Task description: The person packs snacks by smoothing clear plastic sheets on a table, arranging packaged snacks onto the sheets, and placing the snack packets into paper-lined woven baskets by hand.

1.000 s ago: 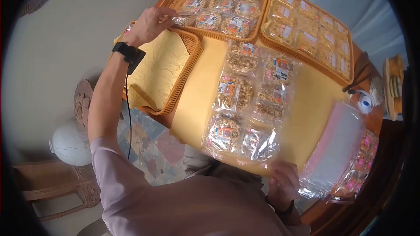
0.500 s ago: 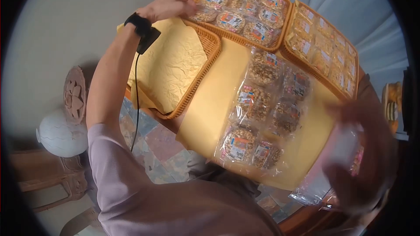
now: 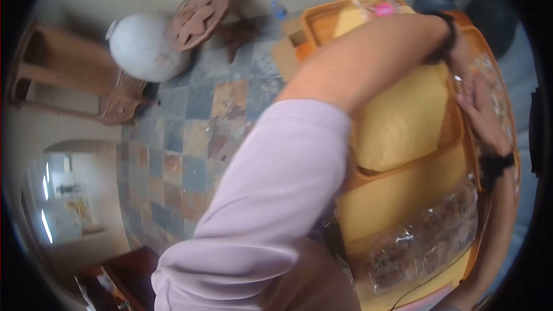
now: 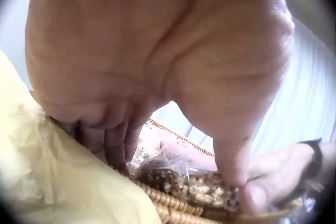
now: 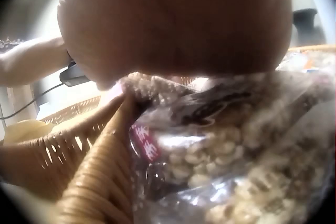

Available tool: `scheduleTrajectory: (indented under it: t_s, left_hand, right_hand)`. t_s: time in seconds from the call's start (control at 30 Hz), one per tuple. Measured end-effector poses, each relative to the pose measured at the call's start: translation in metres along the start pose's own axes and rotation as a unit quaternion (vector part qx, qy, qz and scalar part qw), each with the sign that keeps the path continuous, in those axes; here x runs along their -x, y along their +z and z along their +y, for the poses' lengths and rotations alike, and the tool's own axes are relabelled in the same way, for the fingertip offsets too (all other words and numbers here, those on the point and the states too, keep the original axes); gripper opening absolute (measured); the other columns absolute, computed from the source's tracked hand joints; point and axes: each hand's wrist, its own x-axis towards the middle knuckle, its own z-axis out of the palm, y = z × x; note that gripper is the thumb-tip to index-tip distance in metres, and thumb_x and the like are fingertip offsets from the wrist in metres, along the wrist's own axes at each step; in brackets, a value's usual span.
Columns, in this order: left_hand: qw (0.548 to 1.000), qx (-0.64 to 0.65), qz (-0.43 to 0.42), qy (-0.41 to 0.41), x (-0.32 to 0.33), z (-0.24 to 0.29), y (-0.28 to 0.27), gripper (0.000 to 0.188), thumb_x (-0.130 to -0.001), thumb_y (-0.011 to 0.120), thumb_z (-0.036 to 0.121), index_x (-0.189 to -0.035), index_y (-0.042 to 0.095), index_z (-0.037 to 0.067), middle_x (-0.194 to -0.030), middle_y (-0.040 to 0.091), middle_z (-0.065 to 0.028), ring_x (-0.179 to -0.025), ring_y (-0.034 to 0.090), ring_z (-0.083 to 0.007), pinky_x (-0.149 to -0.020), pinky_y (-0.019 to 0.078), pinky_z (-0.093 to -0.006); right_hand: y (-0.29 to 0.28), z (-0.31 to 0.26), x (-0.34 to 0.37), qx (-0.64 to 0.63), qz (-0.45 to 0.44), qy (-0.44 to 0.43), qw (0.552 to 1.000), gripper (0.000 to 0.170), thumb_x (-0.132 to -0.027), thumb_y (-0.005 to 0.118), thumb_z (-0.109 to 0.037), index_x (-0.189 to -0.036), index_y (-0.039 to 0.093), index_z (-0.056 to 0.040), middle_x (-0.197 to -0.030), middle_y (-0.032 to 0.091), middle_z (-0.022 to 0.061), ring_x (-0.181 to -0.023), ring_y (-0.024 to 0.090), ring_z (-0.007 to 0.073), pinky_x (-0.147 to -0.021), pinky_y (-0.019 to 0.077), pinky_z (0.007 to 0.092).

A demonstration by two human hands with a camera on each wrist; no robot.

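Both hands are at the far-right basket in the head view. My left hand (image 3: 459, 59) reaches over its near side; in the left wrist view its fingers and thumb (image 4: 232, 166) point down on either side of a clear nut packet (image 4: 205, 188), gripping it. Beside it my right hand (image 3: 488, 120) lies over the packets with its fingers fairly straight, and its thumb (image 4: 255, 195) is by the basket rim (image 4: 176, 203). The right wrist view shows nut packets (image 5: 205, 155) below the right palm (image 5: 173, 24) and inside the wicker rim (image 5: 100, 182); its fingertips are hidden.
A basket lined with yellow paper (image 3: 403, 124) stands under my left forearm. A clear sheet of packets (image 3: 426, 236) lies on the yellow table cover (image 3: 368, 213). On the floor side are a round white vase (image 3: 144, 46) and a carved stool (image 3: 201, 16).
The head view has swung toward the floor and vase. My right hand has left the near table edge and come over to the nut basket beside my left hand, which remains there.
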Motion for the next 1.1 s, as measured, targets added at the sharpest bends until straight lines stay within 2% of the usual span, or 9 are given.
scheduleTrajectory:
  t_s: [0.03, 0.17, 0.23, 0.27, 0.3, 0.6, 0.73, 0.87, 1.1]
  left_hand:
    - [0.994, 0.057, 0.0, 0.094, 0.015, -0.002, 0.004, 0.067, -0.094, 0.075, 0.048, -0.142, 0.059, 0.003, -0.141, 0.064, -0.0094, -0.123, 0.06, -0.0168, -0.105, 0.0464, -0.0294]
    - [0.966, 0.176, -0.114, 0.152, -0.048, -0.022, -0.001, 0.072, -0.091, 0.079, 0.048, -0.144, 0.057, 0.005, -0.143, 0.063, -0.006, -0.123, 0.059, -0.0149, -0.109, 0.0433, -0.0297]
    - [0.962, 0.222, -0.081, 0.133, 0.013, 0.004, 0.015, 0.078, -0.093, 0.074, 0.045, -0.153, 0.048, 0.003, -0.161, 0.045, -0.0066, -0.149, 0.038, -0.0188, -0.122, 0.0288, -0.0377]
    - [0.967, 0.158, -0.101, 0.173, -0.102, -0.034, -0.007, 0.071, -0.084, 0.082, 0.048, -0.138, 0.063, 0.006, -0.144, 0.063, -0.0031, -0.135, 0.051, -0.017, -0.115, 0.037, -0.0339]
    - [0.969, 0.167, -0.095, 0.158, -0.042, -0.035, 0.007, 0.071, -0.084, 0.082, 0.048, -0.138, 0.063, 0.006, -0.144, 0.063, -0.0031, -0.135, 0.051, -0.017, -0.115, 0.037, -0.0339]
    - [0.973, 0.199, 0.113, -0.005, 0.096, -0.112, 0.035, 0.067, -0.081, 0.083, 0.047, -0.131, 0.067, 0.007, -0.14, 0.064, -0.0057, -0.135, 0.051, -0.0192, -0.115, 0.0365, -0.0367]
    - [0.96, 0.192, 0.196, -0.048, 0.134, -0.108, 0.046, 0.065, -0.079, 0.083, 0.046, -0.128, 0.069, 0.007, -0.139, 0.065, -0.0069, -0.135, 0.051, -0.0202, -0.115, 0.0363, -0.0379]
    - [0.945, 0.171, 0.27, -0.07, 0.131, -0.1, 0.05, 0.063, -0.077, 0.084, 0.046, -0.125, 0.07, 0.007, -0.137, 0.066, -0.0081, -0.135, 0.051, -0.0211, -0.114, 0.0361, -0.0392]
    - [0.91, 0.123, 0.387, -0.083, 0.056, -0.065, 0.055, 0.06, -0.074, 0.084, 0.044, -0.12, 0.073, 0.007, -0.134, 0.067, -0.0101, -0.134, 0.051, -0.0228, -0.114, 0.0357, -0.0414]
  right_hand:
    - [0.0, 0.015, -0.005, -0.005, 0.003, -0.007, 1.0, 0.098, -0.099, 0.054, -0.061, -0.163, 0.017, 0.0037, -0.171, 0.013, 0.0241, -0.16, 0.006, 0.0335, -0.129, 0.0077, 0.0395]
    - [0.016, 0.033, -0.013, 0.008, 0.006, -0.01, 1.0, 0.089, -0.104, 0.05, -0.056, -0.164, 0.015, -0.001, -0.172, 0.013, 0.0203, -0.16, 0.006, 0.0318, -0.129, 0.0074, 0.0397]
    - [0.019, 0.038, -0.019, 0.023, -0.008, -0.023, 0.999, 0.09, -0.104, 0.048, -0.057, -0.164, 0.014, -0.0004, -0.173, 0.01, 0.02, -0.161, 0.005, 0.0315, -0.129, 0.0058, 0.0395]
    - [0.017, 0.042, -0.02, 0.043, -0.014, -0.024, 0.999, 0.09, -0.105, 0.046, -0.058, -0.164, 0.012, 0.0002, -0.173, 0.008, 0.0196, -0.161, 0.003, 0.0312, -0.129, 0.0042, 0.0393]
    - [0.017, 0.054, -0.022, 0.04, -0.019, -0.042, 0.998, 0.09, -0.105, 0.046, -0.058, -0.164, 0.012, 0.0002, -0.173, 0.008, 0.0196, -0.161, 0.003, 0.0312, -0.129, 0.0042, 0.0393]
    - [0.031, 0.055, -0.14, 0.044, -0.032, -0.112, 0.992, 0.086, -0.107, 0.042, -0.057, -0.165, 0.012, -0.0007, -0.173, 0.008, 0.0187, -0.16, 0.005, 0.0317, -0.129, 0.0056, 0.0413]
    - [0.07, 0.176, -0.23, 0.061, -0.042, -0.123, 0.99, 0.086, -0.107, 0.043, -0.057, -0.165, 0.012, -0.0008, -0.173, 0.008, 0.0187, -0.16, 0.006, 0.0318, -0.129, 0.0059, 0.0414]
    - [0.143, 0.391, -0.345, 0.078, -0.045, -0.113, 0.99, 0.086, -0.107, 0.043, -0.056, -0.165, 0.013, -0.0008, -0.173, 0.008, 0.0187, -0.16, 0.006, 0.0319, -0.129, 0.0062, 0.0416]
    - [0.181, 0.427, -0.288, 0.109, -0.045, -0.07, 0.991, 0.085, -0.107, 0.043, -0.055, -0.165, 0.013, -0.001, -0.173, 0.009, 0.0186, -0.16, 0.007, 0.0319, -0.129, 0.0067, 0.0419]
